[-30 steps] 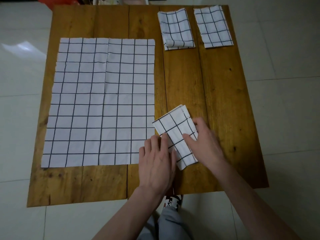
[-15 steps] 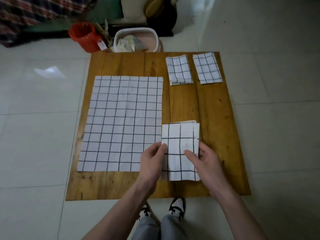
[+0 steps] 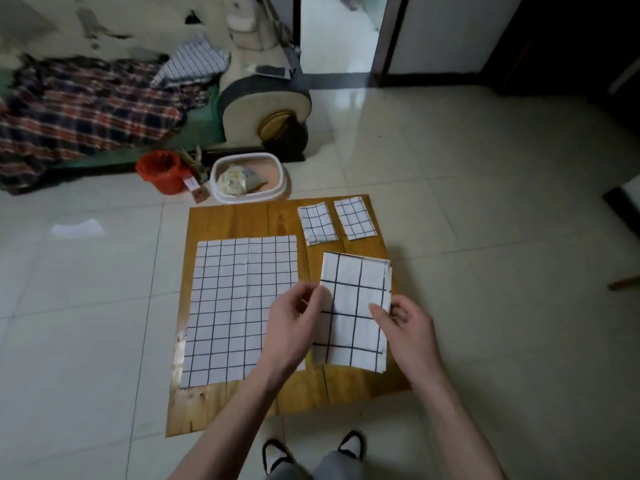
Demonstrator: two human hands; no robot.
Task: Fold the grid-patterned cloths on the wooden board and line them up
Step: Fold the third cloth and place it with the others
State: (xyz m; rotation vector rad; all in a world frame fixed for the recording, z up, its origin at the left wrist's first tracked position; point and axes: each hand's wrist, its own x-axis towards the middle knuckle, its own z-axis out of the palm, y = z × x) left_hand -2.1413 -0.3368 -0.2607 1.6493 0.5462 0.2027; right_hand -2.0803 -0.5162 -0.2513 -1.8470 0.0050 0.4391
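A folded grid-patterned cloth (image 3: 349, 306) is lifted above the right part of the wooden board (image 3: 242, 216). My left hand (image 3: 294, 323) pinches its left edge and my right hand (image 3: 408, 327) pinches its right edge. Two smaller folded grid cloths lie side by side at the board's far right corner, one (image 3: 317, 223) to the left of the other (image 3: 354, 217). A large grid cloth (image 3: 239, 306) lies spread flat on the board's left part.
Beyond the board stand a white basin (image 3: 249, 178) with paper in it and a red bucket (image 3: 161, 171). A plaid blanket (image 3: 79, 112) lies at the far left. The board rests on pale floor tiles, and my feet (image 3: 311, 448) stand at its near edge.
The folded cloth has been straightened and raised off the board between both hands. My head has risen and tilted up, so the room beyond the board has come into sight.
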